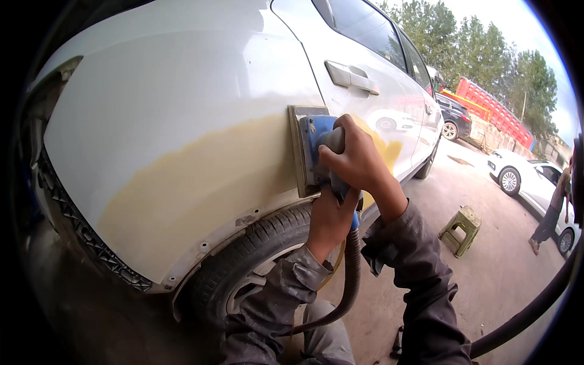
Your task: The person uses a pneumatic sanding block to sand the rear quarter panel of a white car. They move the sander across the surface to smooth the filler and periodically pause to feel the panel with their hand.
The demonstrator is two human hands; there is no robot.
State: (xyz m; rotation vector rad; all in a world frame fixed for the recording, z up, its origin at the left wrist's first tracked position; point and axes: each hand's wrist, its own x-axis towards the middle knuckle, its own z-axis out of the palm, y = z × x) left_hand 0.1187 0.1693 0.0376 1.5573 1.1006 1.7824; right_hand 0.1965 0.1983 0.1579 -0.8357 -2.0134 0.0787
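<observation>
With both hands I hold a blue and grey power sander [314,135] against the side of a white car [201,73]. Its flat rectangular pad [297,152] rests upright on the panel above the rear wheel, close to the door seam. My right hand [359,155] is wrapped over the top grip. Lower down, my left hand [330,220] is closed round the rear of the sander, where a ribbed dust hose [351,267] hangs off. A broad patch of yellowish filler [201,167] covers the panel around the pad and reaches onto the door.
Below my hands is the rear tyre [243,261]. A thick hose [529,313] crosses the lower right. On the ground stands a small green stool [461,230]. Farther right are another white car [529,176] and a person [552,210].
</observation>
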